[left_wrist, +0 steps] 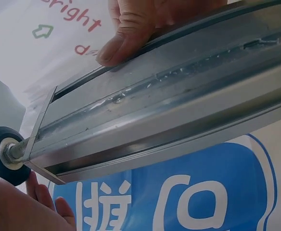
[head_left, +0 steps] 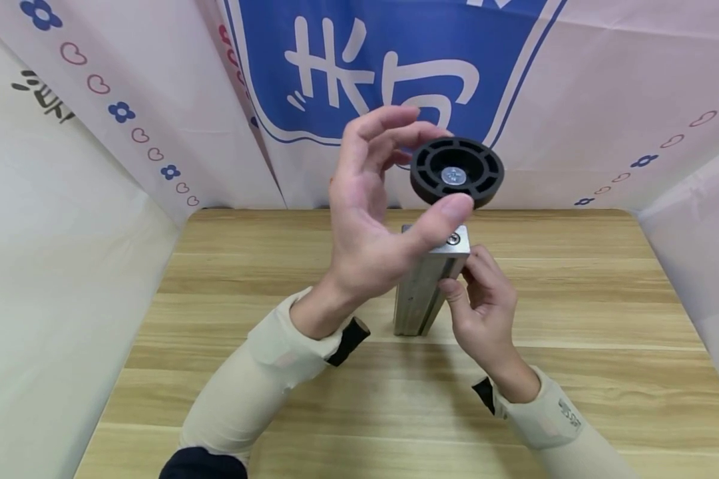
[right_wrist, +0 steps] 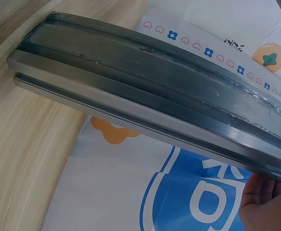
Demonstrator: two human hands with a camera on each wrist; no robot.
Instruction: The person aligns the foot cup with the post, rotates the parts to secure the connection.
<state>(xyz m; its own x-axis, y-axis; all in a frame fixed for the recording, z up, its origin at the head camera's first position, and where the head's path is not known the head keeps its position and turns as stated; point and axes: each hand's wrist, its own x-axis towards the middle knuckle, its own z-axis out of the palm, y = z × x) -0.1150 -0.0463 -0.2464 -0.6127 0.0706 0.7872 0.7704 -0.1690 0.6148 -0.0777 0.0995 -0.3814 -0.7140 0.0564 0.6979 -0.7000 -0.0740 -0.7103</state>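
My left hand [head_left: 365, 219] grips a black round levelling foot [head_left: 453, 175] by its rim, thumb in front and fingers behind. The foot has a ribbed face with a silver screw head at its centre. In the left wrist view, its threaded stud [left_wrist: 20, 148] meets the end plate of an aluminium profile [left_wrist: 155, 106]. That profile [head_left: 416, 306] stands upright on the table in the head view, with a screw in its top plate. Lower down, my right hand [head_left: 485, 313] holds the profile's side between thumb and fingers.
The wood-grain table [head_left: 575, 332] spans the work area. Behind it hangs a white cloth [head_left: 575, 120] with a blue printed sign [head_left: 383, 66], and more white cloth encloses both sides. Dark pieces [head_left: 349, 341] stick out from the sleeve cuffs.
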